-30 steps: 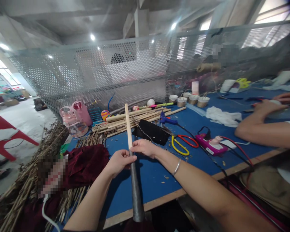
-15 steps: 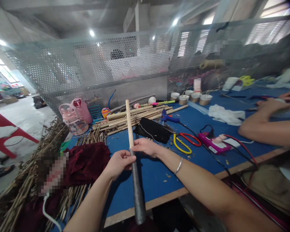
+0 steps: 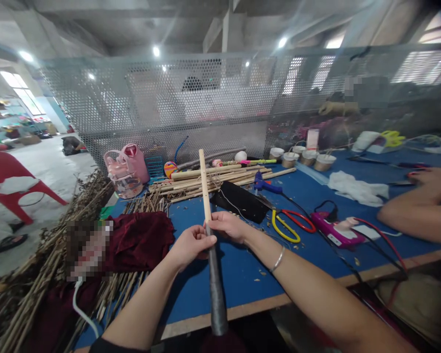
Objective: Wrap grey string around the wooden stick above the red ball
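Note:
A pale wooden stick rises from a dark grey tapered tube, and the two run in one line, tilted slightly left at the top. Where wood and grey meet, my right hand pinches the stick between thumb and fingers. Just below, my left hand is closed round the top of the grey tube, thumb laid across its front. The tube's wide end points down towards my lap, past the table edge. How the stick is fixed in the tube is hidden by my fingers.
Yellow-and-red-handled scissors, a blue glue gun and a magenta power strip lie to the right. Behind are wooden sticks; left, dark red cloth and dry stalks. A co-worker's arm rests at far right.
The whole view has shifted a little, so most things sit further right and slightly lower. Both hands keep their hold on the stick and tube, with hardly any other movement.

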Demonstrator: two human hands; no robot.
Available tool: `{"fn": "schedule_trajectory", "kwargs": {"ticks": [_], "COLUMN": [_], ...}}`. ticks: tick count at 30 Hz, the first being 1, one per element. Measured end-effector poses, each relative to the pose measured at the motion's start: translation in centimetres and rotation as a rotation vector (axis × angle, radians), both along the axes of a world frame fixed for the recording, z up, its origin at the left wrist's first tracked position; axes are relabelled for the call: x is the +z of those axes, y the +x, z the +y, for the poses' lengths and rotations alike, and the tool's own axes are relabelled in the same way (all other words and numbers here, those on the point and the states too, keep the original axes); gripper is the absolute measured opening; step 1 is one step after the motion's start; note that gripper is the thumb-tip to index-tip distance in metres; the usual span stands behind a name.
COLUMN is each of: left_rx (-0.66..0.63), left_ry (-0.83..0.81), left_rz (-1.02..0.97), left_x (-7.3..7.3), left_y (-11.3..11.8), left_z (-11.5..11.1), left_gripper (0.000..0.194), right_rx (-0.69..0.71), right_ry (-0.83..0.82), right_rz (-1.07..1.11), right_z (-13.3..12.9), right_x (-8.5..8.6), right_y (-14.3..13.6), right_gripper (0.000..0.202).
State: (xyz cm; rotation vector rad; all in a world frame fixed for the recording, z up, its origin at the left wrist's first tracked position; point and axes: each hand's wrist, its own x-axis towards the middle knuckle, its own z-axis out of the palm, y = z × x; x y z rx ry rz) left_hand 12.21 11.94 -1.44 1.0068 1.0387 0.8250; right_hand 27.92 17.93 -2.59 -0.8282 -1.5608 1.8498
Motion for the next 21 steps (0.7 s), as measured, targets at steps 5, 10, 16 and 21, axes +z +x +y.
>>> {"fn": "schedule_trajectory", "kwargs": {"ticks": [5,10,16,21], "left_rx": [-0.004,-0.147,0.048,-0.088], "left_ry": [-0.003,-0.038,0.022,-0.016], "left_rz": [0.014,-0.083,0.035,-0.064], "left_x": [0.33,0.85,0.41,0.77], "left_y": [-0.32,-0.67,-0.22,-0.19], "left_z": [0.11,0.16,0.07,-0.19], "left_gripper": [0.035,0.031,0.039,0.034], "right_rx": [0.049,0.038,-0.008,0.057], "right_ry": [-0.032,0.018,0.048,-0.024], "right_rz": [-0.031,0.027,-0.003,0.043], "right_z": [0.49,0.24,0.03,0.07], "right_x": [-0.14,0.15,0.28,0.48], "right_y": [0.17,0.48,0.45,0.64], "right_gripper": [0.035,0.033,0.034,0.038]}}
